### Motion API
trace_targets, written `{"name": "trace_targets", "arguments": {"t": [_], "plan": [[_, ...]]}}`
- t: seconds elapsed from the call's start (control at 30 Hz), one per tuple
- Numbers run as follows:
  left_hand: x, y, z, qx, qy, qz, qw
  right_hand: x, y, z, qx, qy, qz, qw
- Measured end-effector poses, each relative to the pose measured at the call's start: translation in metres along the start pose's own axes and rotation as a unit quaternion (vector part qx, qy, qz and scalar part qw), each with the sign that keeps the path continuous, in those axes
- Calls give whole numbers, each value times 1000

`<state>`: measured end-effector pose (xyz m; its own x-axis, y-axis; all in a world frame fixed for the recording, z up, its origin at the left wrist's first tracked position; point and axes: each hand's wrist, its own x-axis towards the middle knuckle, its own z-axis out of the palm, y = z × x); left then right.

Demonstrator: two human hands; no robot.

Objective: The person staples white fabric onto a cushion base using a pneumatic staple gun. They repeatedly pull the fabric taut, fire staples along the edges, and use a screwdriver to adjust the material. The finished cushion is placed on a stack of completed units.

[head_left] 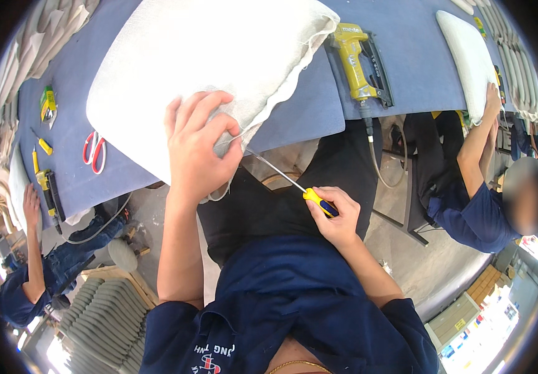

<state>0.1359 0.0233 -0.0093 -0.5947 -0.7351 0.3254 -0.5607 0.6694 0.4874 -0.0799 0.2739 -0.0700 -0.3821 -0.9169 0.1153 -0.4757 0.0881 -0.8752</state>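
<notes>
A large white fabric-covered cushion (175, 56) lies on the blue-covered table and juts over its near edge, with a frayed fabric border along its right side. My left hand (203, 137) pinches the loose cloth at the cushion's near corner, thumb and fingers curled onto it. In my right hand (334, 215) is a screwdriver (316, 201) with a yellow and dark blue handle. Its thin metal shaft points up and left, and the tip reaches the cushion's edge beside my left thumb. The tip itself is hidden at the fabric.
A yellow staple gun (357, 65) with an air hose (378, 168) lies right of the cushion. Red-handled scissors (95, 153) rest at left. Co-workers sit on both sides, each by a white cushion (467, 59). Grey panels (103, 321) are stacked behind at left.
</notes>
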Motion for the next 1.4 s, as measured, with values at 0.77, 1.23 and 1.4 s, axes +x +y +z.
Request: {"name": "trace_targets", "arguments": {"t": [0.77, 1.23, 1.4], "plan": [[1, 1, 2, 5, 10, 0, 1000, 5, 6, 6, 324, -137, 323, 879], [0, 1, 3, 8, 10, 4, 1000, 9, 26, 23, 264, -221, 269, 899], [1, 2, 1, 11, 7, 2, 1000, 22, 50, 30, 387, -336, 298, 805]]}}
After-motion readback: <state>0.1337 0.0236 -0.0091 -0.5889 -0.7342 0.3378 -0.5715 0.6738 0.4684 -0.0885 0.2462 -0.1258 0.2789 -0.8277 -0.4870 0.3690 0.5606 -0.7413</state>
